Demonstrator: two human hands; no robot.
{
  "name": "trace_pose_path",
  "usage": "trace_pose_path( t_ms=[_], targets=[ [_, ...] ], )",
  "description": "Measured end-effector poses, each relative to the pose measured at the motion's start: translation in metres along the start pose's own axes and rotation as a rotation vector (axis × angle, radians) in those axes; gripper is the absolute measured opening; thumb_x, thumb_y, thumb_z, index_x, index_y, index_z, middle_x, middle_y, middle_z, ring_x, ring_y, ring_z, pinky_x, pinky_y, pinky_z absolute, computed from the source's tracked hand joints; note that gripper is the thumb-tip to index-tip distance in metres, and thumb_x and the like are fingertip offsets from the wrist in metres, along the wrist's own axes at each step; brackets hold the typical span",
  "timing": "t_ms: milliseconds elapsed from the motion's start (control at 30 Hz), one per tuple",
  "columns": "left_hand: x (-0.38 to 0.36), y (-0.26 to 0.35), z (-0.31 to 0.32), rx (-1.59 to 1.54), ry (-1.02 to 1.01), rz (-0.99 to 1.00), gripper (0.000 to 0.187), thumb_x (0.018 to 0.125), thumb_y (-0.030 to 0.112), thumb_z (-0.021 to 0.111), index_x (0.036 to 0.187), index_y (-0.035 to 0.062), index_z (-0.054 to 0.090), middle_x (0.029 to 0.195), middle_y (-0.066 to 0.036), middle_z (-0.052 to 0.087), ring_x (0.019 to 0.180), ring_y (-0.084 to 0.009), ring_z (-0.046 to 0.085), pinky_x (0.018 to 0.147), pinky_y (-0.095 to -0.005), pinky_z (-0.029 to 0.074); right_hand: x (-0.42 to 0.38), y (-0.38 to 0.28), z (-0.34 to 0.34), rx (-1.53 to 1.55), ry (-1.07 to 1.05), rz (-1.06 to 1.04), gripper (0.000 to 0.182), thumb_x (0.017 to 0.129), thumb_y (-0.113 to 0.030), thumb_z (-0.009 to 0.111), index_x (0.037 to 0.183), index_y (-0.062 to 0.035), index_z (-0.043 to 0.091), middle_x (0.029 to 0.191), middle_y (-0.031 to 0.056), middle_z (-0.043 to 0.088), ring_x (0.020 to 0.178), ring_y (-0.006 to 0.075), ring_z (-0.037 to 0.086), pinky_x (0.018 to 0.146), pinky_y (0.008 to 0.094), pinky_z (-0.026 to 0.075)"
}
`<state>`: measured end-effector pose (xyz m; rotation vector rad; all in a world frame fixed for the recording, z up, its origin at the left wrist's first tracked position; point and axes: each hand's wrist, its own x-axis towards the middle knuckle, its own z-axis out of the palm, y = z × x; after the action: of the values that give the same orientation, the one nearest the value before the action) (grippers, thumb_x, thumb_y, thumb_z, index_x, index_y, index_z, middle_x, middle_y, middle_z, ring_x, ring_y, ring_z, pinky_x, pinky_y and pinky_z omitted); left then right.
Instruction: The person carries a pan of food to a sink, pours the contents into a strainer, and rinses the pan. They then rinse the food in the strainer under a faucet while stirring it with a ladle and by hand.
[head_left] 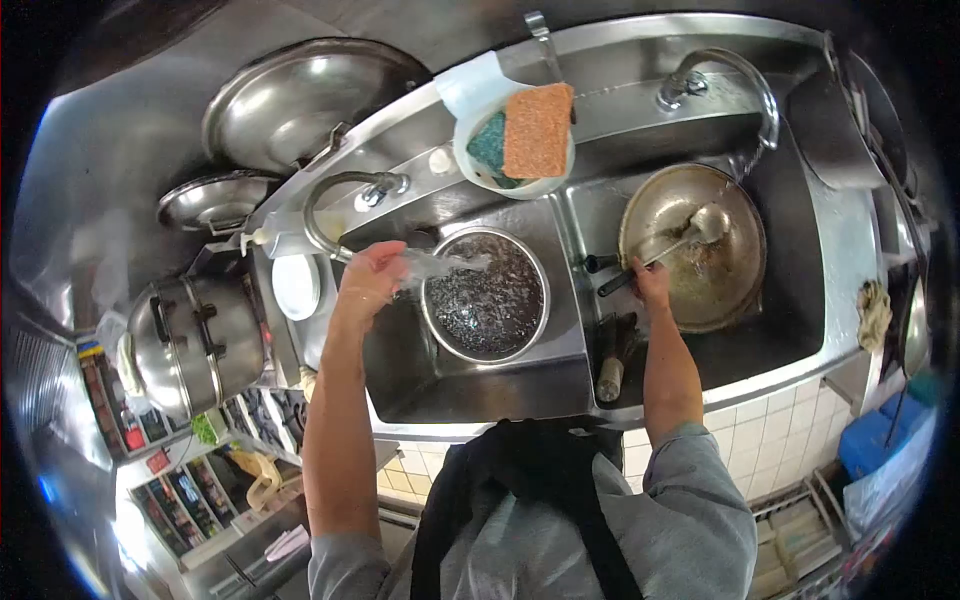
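My left hand (pixel 372 280) is closed at the end of the left faucet (pixel 322 205), its fingertips partly hidden. A clear, blurred streak of water (pixel 440 266) runs from it toward a round metal pot (pixel 546 300) in the left basin. Dark, bubbling liquid fills that pot. Over the right basin, my right hand (pixel 652 283) grips the black handle of a ladle (pixel 710 223). The ladle's bowl hangs over a large wok (pixel 757 215) holding shallow cloudy water.
An orange scouring pad (pixel 538 130) and a green one lie on a white tub (pixel 465 160) behind the basins. Water falls from the right faucet (pixel 768 125). A brush (pixel 612 375) lies in the right basin. Large lids (pixel 310 100) and a stockpot (pixel 190 345) stand left.
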<state>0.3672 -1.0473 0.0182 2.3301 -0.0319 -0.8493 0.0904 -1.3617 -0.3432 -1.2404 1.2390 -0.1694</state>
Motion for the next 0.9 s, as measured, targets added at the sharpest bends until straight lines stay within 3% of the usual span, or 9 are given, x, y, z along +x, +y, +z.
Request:
trace_pose_path(
  t_ms=[100,133,167,233,367,433,500,567,900],
  targets=[
    [-0.010,0.005,0.003,-0.077,0.027,-0.033,0.037,0.090,0.011,0.062,0.125,-0.0004,0.057,0.098,-0.006,0.066,0.083,-0.0126,0.061,0.070,-0.0248,0.048,0.016,0.017,0.001,-0.077,0.022,0.011,0.025,0.086,-0.022,0.070,0.098,-0.0027,0.061,0.060,-0.0004,0.047,0.042,0.0122,0.043,0.039,0.0302,0.033],
    [-0.007,0.001,0.002,-0.055,0.030,-0.032,0.037,0.090,0.011,0.062,0.125,0.0001,0.058,0.098,-0.006,0.066,0.083,-0.0129,0.061,0.070,-0.0250,0.048,-0.019,-0.030,-0.002,0.142,-0.015,0.171,0.019,0.085,-0.019,0.068,0.097,-0.0061,0.062,0.062,-0.0008,0.048,0.047,0.0116,0.045,0.041,0.0294,0.033],
    [-0.003,-0.002,0.002,-0.036,0.031,-0.029,0.037,0.089,0.010,0.063,0.125,0.0006,0.059,0.099,-0.007,0.067,0.084,-0.0131,0.061,0.071,-0.0252,0.048,-0.024,-0.032,-0.001,0.135,-0.017,0.166,0.019,0.085,-0.019,0.068,0.097,-0.0061,0.062,0.062,-0.0008,0.048,0.047,0.0116,0.045,0.041,0.0294,0.033],
    [0.004,-0.006,0.004,-0.071,0.040,0.023,0.036,0.089,0.010,0.063,0.124,0.0006,0.060,0.100,-0.007,0.067,0.083,-0.0131,0.061,0.071,-0.0256,0.048,-0.036,-0.037,-0.002,0.610,0.076,0.087,0.016,0.087,-0.019,0.066,0.097,-0.0073,0.062,0.069,-0.0003,0.053,0.053,0.0123,0.049,0.044,0.0283,0.033],
    [0.022,-0.008,0.012,0.004,0.057,0.137,0.033,0.088,0.011,0.064,0.119,-0.0003,0.063,0.100,-0.008,0.069,0.083,-0.0132,0.062,0.071,-0.0267,0.049,-0.076,-0.061,-0.032,0.910,0.027,0.197,0.019,0.094,-0.018,0.058,0.107,-0.0046,0.060,0.074,0.0009,0.058,0.052,0.0120,0.053,0.043,0.0310,0.041],
    [0.039,-0.016,0.018,0.006,0.046,0.203,0.032,0.088,0.011,0.065,0.118,-0.0010,0.063,0.100,-0.008,0.069,0.083,-0.0136,0.062,0.071,-0.0270,0.050,-0.103,-0.076,-0.053,1.116,-0.123,0.293,0.020,0.096,-0.019,0.056,0.112,-0.0063,0.060,0.079,-0.0011,0.057,0.054,0.0094,0.052,0.042,0.0256,0.040],
    [0.043,-0.020,0.022,0.005,0.031,0.272,0.032,0.088,0.010,0.065,0.117,-0.0017,0.063,0.099,-0.008,0.069,0.083,-0.0141,0.063,0.071,-0.0273,0.050,-0.133,-0.081,-0.066,1.085,-0.178,0.271,0.022,0.097,-0.017,0.056,0.117,-0.0074,0.060,0.081,-0.0025,0.056,0.053,0.0065,0.048,0.042,0.0226,0.039],
    [0.036,-0.011,0.018,-0.077,-0.071,0.222,0.032,0.088,0.010,0.065,0.118,-0.0017,0.063,0.099,-0.009,0.069,0.083,-0.0153,0.064,0.071,-0.0277,0.051,-0.178,-0.098,-0.077,0.640,-0.120,0.185,0.026,0.097,-0.018,0.056,0.121,-0.0073,0.059,0.078,-0.0025,0.053,0.051,0.0067,0.045,0.041,0.0234,0.037],
    [0.039,-0.038,0.008,-0.200,-0.232,0.278,0.032,0.084,0.018,0.063,0.112,0.0023,0.067,0.093,-0.015,0.071,0.078,-0.0221,0.067,0.075,-0.0352,0.054,-0.373,-0.180,-0.071,-0.279,-0.310,-0.033,0.045,0.095,-0.012,0.057,0.138,-0.0056,0.046,0.060,-0.0076,0.042,0.044,0.0019,0.039,0.039,0.0203,0.032]
  ],
)
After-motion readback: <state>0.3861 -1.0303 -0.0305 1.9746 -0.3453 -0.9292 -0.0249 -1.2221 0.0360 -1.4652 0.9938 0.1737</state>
